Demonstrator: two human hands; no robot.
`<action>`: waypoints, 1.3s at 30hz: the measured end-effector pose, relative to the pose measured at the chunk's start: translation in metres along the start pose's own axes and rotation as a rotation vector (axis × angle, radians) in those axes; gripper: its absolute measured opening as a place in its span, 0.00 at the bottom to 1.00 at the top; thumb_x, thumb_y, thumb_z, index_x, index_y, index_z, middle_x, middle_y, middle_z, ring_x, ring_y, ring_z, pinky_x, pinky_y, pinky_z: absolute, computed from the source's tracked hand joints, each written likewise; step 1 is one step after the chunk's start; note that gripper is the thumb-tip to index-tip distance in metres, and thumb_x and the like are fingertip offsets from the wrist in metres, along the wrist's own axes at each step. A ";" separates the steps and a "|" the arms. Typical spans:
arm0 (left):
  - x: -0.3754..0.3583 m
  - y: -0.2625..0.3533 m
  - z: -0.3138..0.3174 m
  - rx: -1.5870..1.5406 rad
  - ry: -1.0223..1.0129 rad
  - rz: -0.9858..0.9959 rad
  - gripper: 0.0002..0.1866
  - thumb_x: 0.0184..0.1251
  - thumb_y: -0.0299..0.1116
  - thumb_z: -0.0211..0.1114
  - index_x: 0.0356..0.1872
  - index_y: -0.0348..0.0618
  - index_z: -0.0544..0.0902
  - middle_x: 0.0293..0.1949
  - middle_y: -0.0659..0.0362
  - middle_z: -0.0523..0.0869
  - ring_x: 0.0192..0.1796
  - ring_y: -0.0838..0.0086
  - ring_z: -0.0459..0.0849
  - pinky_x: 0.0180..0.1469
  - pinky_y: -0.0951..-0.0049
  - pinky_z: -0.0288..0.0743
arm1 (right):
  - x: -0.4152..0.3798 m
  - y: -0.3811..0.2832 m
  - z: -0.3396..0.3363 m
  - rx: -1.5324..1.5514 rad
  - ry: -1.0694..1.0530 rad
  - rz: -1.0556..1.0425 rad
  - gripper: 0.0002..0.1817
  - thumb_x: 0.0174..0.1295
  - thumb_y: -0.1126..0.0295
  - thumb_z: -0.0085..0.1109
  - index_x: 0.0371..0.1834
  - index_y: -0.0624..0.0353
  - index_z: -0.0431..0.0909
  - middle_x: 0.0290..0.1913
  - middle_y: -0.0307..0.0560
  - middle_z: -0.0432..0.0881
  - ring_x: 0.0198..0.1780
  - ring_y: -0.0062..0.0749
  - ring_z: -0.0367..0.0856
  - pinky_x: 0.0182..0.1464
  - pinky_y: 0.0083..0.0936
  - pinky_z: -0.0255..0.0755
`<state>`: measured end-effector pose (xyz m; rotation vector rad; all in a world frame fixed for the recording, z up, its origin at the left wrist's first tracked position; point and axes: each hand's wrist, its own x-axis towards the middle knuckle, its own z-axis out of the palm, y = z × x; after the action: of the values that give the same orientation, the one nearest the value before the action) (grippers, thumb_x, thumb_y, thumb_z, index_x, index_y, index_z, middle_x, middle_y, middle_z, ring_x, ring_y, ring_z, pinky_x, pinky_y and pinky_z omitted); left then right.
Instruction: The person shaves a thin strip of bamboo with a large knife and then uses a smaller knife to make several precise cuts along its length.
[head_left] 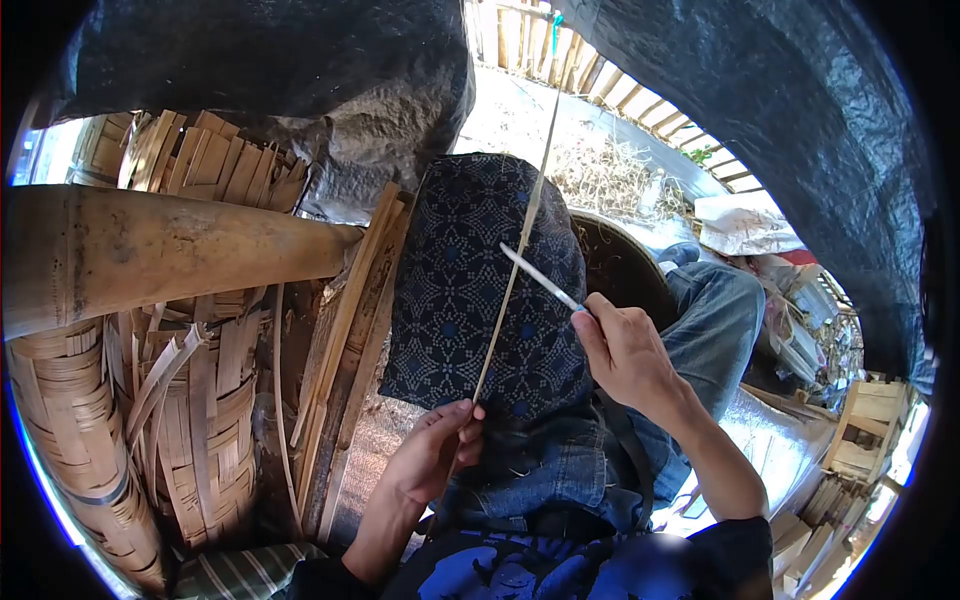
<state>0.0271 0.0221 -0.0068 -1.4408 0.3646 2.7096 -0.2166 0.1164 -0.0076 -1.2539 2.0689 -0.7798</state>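
Observation:
My left hand pinches a long, thin bamboo strip near its lower end. From there the strip slants up and away, past the top of the dark patterned cloth over my lap. In my right hand is a knife, its fingers closed round the handle. The pale blade points up and left and crosses the strip around its middle. Both hands are above the cloth, the left by its lower edge and the right beside its right edge.
A thick bamboo pole juts in from the left. Below it stand woven bamboo baskets, with upright bamboo slats next to my leg. Dark plastic sheeting hangs overhead. A wooden crate is at the far right.

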 end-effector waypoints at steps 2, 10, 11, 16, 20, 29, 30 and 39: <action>0.002 0.001 0.004 -0.094 0.013 -0.014 0.11 0.76 0.37 0.52 0.38 0.42 0.79 0.24 0.68 0.71 0.21 0.82 0.64 0.24 0.82 0.55 | -0.003 -0.003 -0.001 0.024 -0.072 -0.013 0.15 0.70 0.65 0.52 0.28 0.63 0.69 0.14 0.53 0.72 0.16 0.47 0.75 0.19 0.38 0.63; 0.014 -0.012 0.003 -0.006 0.064 0.083 0.10 0.72 0.33 0.59 0.43 0.37 0.83 0.29 0.63 0.83 0.19 0.86 0.68 0.21 0.86 0.61 | -0.023 0.005 0.032 -0.241 -0.156 -0.161 0.20 0.69 0.56 0.53 0.26 0.60 0.70 0.13 0.46 0.74 0.14 0.40 0.76 0.16 0.36 0.65; 0.014 -0.014 0.003 -0.005 0.067 0.082 0.10 0.72 0.33 0.59 0.43 0.37 0.83 0.29 0.63 0.83 0.19 0.86 0.68 0.21 0.86 0.61 | -0.023 0.005 0.035 -0.283 -0.184 -0.140 0.20 0.69 0.56 0.53 0.26 0.60 0.70 0.12 0.47 0.73 0.13 0.41 0.76 0.16 0.36 0.66; 0.014 -0.018 0.007 0.028 0.154 0.125 0.10 0.72 0.33 0.59 0.43 0.37 0.84 0.28 0.63 0.83 0.17 0.86 0.66 0.19 0.85 0.57 | -0.020 0.001 0.039 -0.244 -0.222 -0.063 0.18 0.68 0.59 0.55 0.26 0.62 0.68 0.13 0.51 0.74 0.16 0.48 0.77 0.18 0.40 0.67; 0.011 -0.021 0.015 0.035 0.196 0.128 0.10 0.72 0.34 0.60 0.42 0.37 0.84 0.27 0.64 0.82 0.17 0.86 0.65 0.19 0.85 0.55 | -0.017 0.002 0.044 -0.303 -0.136 -0.097 0.21 0.70 0.57 0.52 0.22 0.61 0.68 0.11 0.51 0.73 0.14 0.47 0.77 0.15 0.39 0.69; 0.010 -0.019 0.008 0.077 0.147 0.128 0.13 0.73 0.38 0.59 0.39 0.37 0.83 0.24 0.66 0.78 0.16 0.87 0.61 0.18 0.84 0.50 | 0.045 0.034 0.021 -0.382 0.008 -0.083 0.20 0.72 0.60 0.48 0.24 0.63 0.68 0.12 0.53 0.72 0.14 0.51 0.75 0.17 0.41 0.69; 0.010 -0.015 0.010 0.078 0.147 0.140 0.13 0.73 0.38 0.59 0.39 0.37 0.83 0.24 0.66 0.78 0.16 0.87 0.61 0.18 0.84 0.50 | 0.044 0.031 0.020 -0.280 0.037 -0.100 0.19 0.72 0.61 0.48 0.25 0.63 0.67 0.12 0.53 0.72 0.15 0.51 0.75 0.18 0.42 0.69; 0.014 -0.011 0.017 0.699 0.306 0.419 0.13 0.74 0.35 0.57 0.38 0.37 0.84 0.20 0.65 0.78 0.18 0.86 0.70 0.19 0.81 0.59 | -0.009 -0.009 0.025 -0.162 -0.065 -0.181 0.16 0.70 0.61 0.51 0.28 0.62 0.70 0.17 0.50 0.76 0.18 0.44 0.79 0.20 0.37 0.70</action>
<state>0.0067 0.0357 -0.0115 -1.6482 1.5926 2.1906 -0.1897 0.1169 -0.0150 -1.5517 2.0194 -0.6509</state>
